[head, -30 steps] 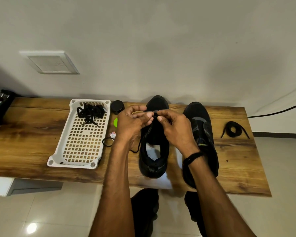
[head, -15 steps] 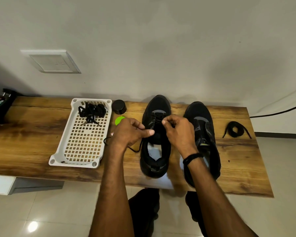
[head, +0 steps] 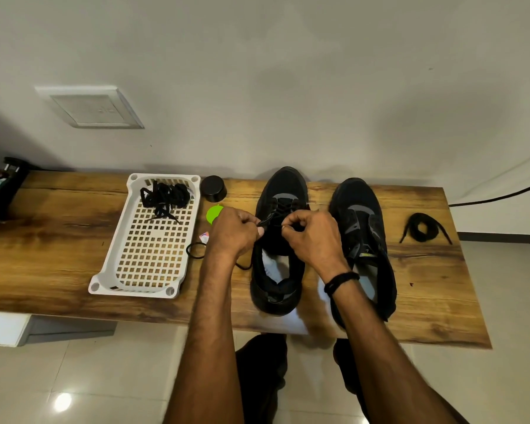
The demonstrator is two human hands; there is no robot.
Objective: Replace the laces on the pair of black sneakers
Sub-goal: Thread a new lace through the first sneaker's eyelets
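The sneaker we are lacing stands on the worktop, toe to the wall, just beside the second sneaker. Our left hand pinches the end of the black lace. The fingers of our right hand curl on the lace over the eyelets.

Left hand, right hand and lace lower, at sneaker

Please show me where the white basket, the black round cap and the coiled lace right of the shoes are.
white basket (head: 129, 289): head view, on its near rim.
black round cap (head: 212, 183): head view, on its top face.
coiled lace (head: 414, 226): head view, on the left side of the loop.
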